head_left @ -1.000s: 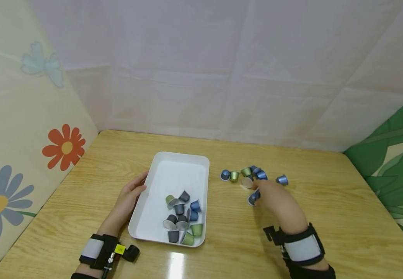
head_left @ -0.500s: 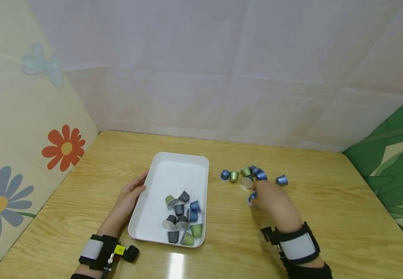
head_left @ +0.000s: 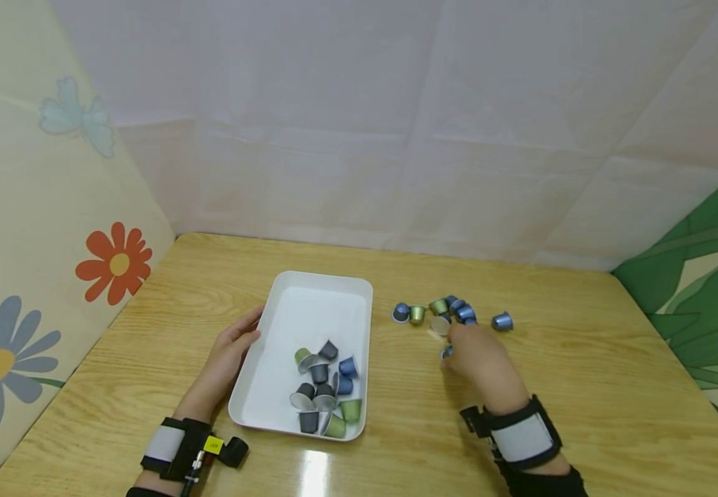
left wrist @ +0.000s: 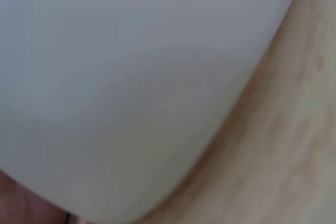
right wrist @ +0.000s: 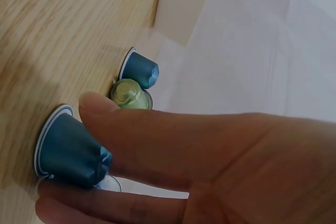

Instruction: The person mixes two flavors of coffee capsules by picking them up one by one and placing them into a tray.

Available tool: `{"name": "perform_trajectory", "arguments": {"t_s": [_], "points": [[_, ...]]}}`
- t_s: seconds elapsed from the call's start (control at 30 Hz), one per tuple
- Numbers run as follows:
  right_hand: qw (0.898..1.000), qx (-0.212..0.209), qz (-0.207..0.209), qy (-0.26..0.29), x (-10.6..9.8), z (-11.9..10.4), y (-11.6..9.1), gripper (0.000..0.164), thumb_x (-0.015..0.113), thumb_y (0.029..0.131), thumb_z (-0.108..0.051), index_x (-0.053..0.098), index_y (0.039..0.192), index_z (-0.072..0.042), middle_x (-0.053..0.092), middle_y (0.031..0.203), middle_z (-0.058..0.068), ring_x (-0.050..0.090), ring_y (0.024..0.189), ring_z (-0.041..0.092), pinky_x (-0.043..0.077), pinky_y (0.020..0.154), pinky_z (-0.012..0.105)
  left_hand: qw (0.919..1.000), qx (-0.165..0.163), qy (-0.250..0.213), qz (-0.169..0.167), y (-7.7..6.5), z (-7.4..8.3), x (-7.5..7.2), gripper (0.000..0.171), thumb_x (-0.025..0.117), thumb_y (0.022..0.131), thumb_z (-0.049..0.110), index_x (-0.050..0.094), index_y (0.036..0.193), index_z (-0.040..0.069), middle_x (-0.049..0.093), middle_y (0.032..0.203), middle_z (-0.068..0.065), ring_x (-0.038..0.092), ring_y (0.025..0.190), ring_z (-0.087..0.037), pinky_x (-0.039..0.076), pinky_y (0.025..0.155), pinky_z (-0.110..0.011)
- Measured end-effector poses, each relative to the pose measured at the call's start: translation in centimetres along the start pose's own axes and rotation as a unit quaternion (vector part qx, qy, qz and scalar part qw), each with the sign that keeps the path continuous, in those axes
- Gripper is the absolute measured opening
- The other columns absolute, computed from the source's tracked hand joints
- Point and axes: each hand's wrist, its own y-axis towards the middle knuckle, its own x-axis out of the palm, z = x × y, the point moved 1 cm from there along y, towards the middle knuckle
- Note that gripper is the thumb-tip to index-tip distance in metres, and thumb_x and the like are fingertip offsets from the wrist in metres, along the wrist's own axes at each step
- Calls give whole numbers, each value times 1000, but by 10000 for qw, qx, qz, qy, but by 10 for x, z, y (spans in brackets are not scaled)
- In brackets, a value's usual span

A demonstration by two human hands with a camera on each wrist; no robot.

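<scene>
A white tray [head_left: 305, 310] holds several green, blue and dark grey coffee capsules, gathered at its near right. My left hand [head_left: 228, 355] rests against the tray's left side, thumb and fingers at the rim. Close up, the left wrist view has the tray's pale wall [left wrist: 136, 77] and a bit of finger. Right of the tray, my right hand [head_left: 480, 359] pinches a blue coffee capsule [right wrist: 71, 148] low at the table, thumb on one side and fingers on the other. Beyond the thumb lie a green capsule [right wrist: 128, 94] and another blue capsule [right wrist: 140, 69].
Several capsules lie just beyond my right hand, among them a green capsule [head_left: 417, 315] and a pale-lidded capsule [head_left: 440, 326]. A lone blue capsule [head_left: 502, 321] lies farther right. The wooden table [head_left: 607, 386] ends at a white cloth [head_left: 359, 138] behind.
My right hand has shifted slightly left over the nearer blue capsules, covering more of them. The left hand and the tray have stayed in place.
</scene>
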Motion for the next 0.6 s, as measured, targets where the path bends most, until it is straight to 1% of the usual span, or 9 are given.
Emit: {"name": "perform_trajectory", "arguments": {"t_s": [0.1,0.17,0.4,0.6], "points": [[10000,-15,52,-34,2,0,0,19,80,78,-8,62,81,-1,60,76,7,56,69,23,48,61,41,10000,11,-14,-5,0,0,0,50,39,105,11,32,155,6,29,160,-11,33,142,-24,41,96,-17],[9999,-22,105,-96,3,0,1,18,79,77,-7,62,80,-1,61,76,8,56,69,23,48,61,42,10000,11,-18,-1,0,0,0,50,39,105,11,32,155,7,29,159,-11,33,141,-25,42,95,-17],[9994,195,135,-242,5,-1,3,15,76,78,-7,65,84,2,66,84,15,61,74,28,51,64,46,10000,-42,2,18,-1,2,0,50,40,105,13,33,155,9,30,159,-11,34,140,-25,42,95,-17],[9991,297,113,-278,6,-2,5,16,74,81,-7,66,89,4,67,87,17,62,76,28,51,64,46,10000,21,-4,0,-2,2,1,50,39,105,11,32,155,6,30,159,-11,33,141,-25,42,95,-16]]}}
